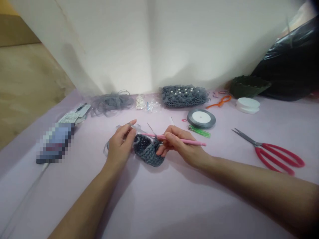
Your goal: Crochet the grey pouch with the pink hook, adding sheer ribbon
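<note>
In the middle of the table, a small grey crocheted pouch (151,154) hangs between my hands, its dark opening facing up and left. My right hand (176,142) is closed around a pink crochet hook (191,142), whose shaft points left across the pouch's upper edge. Fingers of that hand also touch the pouch's right side. At the pouch's left side, my left hand (122,141) pinches a strand of sheer grey ribbon (136,127) between thumb and forefinger. More ribbon loops show behind this hand.
Red-handled scissors (259,144) lie at right. Behind my hands are a grey ribbon spool (201,118), a green cutter (199,131), a beaded crocheted piece (184,96), loose ribbon (112,101) and bagged beads (148,103). A phone-like device (56,142) with a cable lies left.
</note>
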`<move>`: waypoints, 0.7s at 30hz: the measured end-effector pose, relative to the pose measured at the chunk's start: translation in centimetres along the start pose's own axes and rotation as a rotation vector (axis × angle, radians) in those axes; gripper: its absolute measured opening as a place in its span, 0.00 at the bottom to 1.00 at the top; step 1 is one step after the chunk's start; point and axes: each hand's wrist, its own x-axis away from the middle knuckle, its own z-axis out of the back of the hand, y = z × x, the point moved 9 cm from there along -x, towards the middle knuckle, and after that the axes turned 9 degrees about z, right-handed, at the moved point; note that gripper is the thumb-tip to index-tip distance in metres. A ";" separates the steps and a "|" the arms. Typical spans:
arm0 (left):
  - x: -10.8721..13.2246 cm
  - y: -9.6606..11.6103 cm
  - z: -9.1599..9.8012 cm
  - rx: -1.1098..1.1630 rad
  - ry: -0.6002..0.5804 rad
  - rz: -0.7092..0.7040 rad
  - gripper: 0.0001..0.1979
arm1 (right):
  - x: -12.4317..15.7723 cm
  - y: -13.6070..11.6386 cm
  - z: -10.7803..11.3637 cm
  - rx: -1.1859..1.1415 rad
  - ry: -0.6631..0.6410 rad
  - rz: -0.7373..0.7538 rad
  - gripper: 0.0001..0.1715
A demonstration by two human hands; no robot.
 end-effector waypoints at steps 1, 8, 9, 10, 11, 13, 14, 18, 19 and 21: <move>0.0 0.2 0.4 -0.041 0.031 -0.031 0.10 | 0.1 -0.2 -0.1 0.009 -0.010 0.017 0.15; 0.1 1.4 2.3 -0.151 0.181 -0.045 0.11 | 0.6 -0.7 -1.0 0.046 -0.062 0.078 0.16; -0.1 1.1 2.6 -0.076 0.193 0.004 0.13 | 0.6 -0.6 -1.0 0.043 -0.053 0.077 0.16; -0.3 0.6 2.7 0.042 0.191 0.067 0.16 | 0.5 -0.6 -0.9 0.033 -0.038 0.075 0.16; -0.5 0.0 2.6 0.192 0.173 0.136 0.19 | 0.3 -0.5 -0.8 0.018 -0.016 0.071 0.16; -0.6 -0.8 1.4 0.503 0.068 0.262 0.24 | 0.1 -0.4 -0.5 -0.020 0.026 0.072 0.17; -0.4 -0.9 0.5 0.618 -0.008 0.310 0.26 | 0.0 -0.4 -0.5 -0.035 0.039 0.076 0.17; 0.7 -0.7 -2.6 0.763 -0.271 0.454 0.31 | 0.1 -0.8 -1.0 -0.048 0.007 0.103 0.17; 1.0 -0.8 -3.0 0.767 -0.302 0.481 0.33 | 0.2 -1.0 -1.2 -0.048 -0.010 0.115 0.17; 1.4 -0.9 -3.5 0.765 -0.344 0.523 0.35 | 0.4 -1.4 -1.6 -0.048 -0.043 0.142 0.17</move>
